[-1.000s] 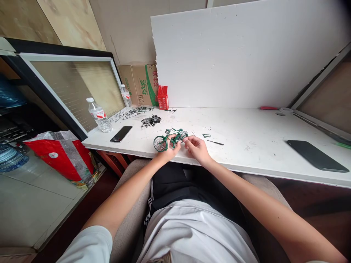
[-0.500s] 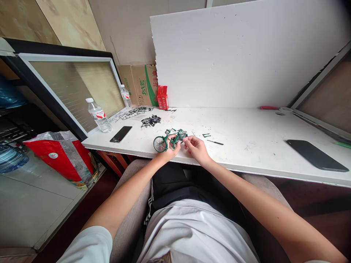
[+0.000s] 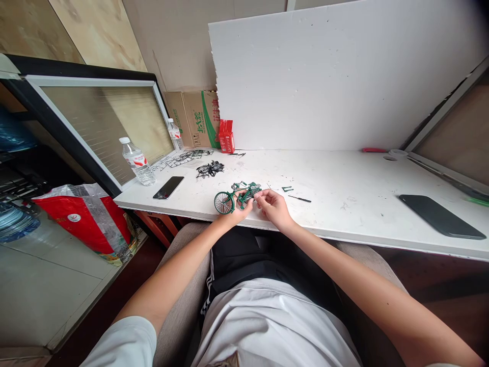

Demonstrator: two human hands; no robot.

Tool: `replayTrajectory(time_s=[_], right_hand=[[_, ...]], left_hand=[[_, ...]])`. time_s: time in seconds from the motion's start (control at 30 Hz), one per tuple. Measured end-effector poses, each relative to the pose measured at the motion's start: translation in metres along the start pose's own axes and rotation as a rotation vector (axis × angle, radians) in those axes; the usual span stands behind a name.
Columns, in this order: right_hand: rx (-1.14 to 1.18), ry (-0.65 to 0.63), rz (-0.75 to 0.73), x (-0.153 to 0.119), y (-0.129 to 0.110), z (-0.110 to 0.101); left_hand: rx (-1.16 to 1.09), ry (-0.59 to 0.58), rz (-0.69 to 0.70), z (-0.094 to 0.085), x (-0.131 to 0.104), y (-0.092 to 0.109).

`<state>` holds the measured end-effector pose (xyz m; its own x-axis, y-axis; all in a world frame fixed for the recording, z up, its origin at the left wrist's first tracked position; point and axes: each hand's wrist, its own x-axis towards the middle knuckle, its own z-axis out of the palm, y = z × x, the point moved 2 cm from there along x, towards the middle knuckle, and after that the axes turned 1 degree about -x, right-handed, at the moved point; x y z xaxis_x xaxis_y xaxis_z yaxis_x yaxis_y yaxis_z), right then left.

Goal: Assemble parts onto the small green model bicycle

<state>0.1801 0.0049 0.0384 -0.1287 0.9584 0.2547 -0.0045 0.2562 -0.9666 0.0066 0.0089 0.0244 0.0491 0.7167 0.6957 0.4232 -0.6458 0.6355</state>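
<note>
A green model bicycle (image 3: pixel 223 202) is held just above the front edge of the white table, its spoked front wheel pointing left. My left hand (image 3: pixel 239 208) grips it around the lower frame. The fingers of my right hand (image 3: pixel 270 203) are pinched at the rear wheel; whether a small part sits between them is hidden. To the right of that hand lie a small green bracket-like part (image 3: pixel 287 189) and a thin black screwdriver-like tool (image 3: pixel 300 199). Tiny bits are scattered near them.
At the left stand two water bottles (image 3: pixel 138 162), with a phone (image 3: pixel 168 187) in front. Black model parts (image 3: pixel 210 169) and thin part frames (image 3: pixel 183 158) lie behind. A red box (image 3: pixel 226 136) is at the back. A dark flat device (image 3: pixel 441 216) rests on the right.
The bicycle's front wheel has dipped very slightly. Both hands keep nearly the same place and hold.
</note>
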Motion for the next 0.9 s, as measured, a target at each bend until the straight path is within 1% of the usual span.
replayTrajectory(time_s=[0.13, 0.23, 0.33, 0.37, 0.43, 0.53, 0.6, 0.67, 0.73, 0.8, 0.9], right_hand=[[-0.008, -0.035, -0.015, 0.0, 0.001, 0.0], [-0.041, -0.042, -0.037, 0.0, 0.0, -0.001], [-0.107, -0.022, -0.08, -0.003, 0.0, -0.001], [-0.156, -0.023, -0.122, -0.005, 0.0, 0.0], [-0.324, -0.064, -0.261, -0.009, -0.002, 0.004], [-0.682, -0.206, -0.525, -0.018, -0.004, 0.015], [-0.897, -0.278, -0.657, -0.022, -0.004, 0.021], [-1.038, -0.32, -0.718, -0.024, -0.004, 0.025], [-1.113, -0.341, -0.733, -0.025, -0.003, 0.027], [-1.138, -0.357, -0.745, -0.025, -0.002, 0.027], [-1.112, -0.349, -0.772, -0.024, 0.001, 0.025]], left_hand=[[-0.028, -0.011, -0.059, 0.002, 0.0, -0.001], [-0.01, 0.027, -0.11, 0.001, 0.002, -0.004], [-0.042, 0.056, -0.189, -0.004, 0.008, -0.008], [-0.067, 0.055, -0.228, -0.006, 0.011, -0.009], [-0.109, 0.039, -0.312, -0.013, 0.017, -0.014], [-0.127, 0.029, -0.393, -0.022, 0.025, -0.024], [-0.151, 0.038, -0.423, -0.026, 0.029, -0.031], [-0.212, 0.046, -0.455, -0.028, 0.032, -0.039], [-0.3, 0.05, -0.488, -0.027, 0.034, -0.045], [-0.366, 0.051, -0.513, -0.026, 0.036, -0.048], [-0.4, 0.038, -0.533, -0.025, 0.037, -0.05]])
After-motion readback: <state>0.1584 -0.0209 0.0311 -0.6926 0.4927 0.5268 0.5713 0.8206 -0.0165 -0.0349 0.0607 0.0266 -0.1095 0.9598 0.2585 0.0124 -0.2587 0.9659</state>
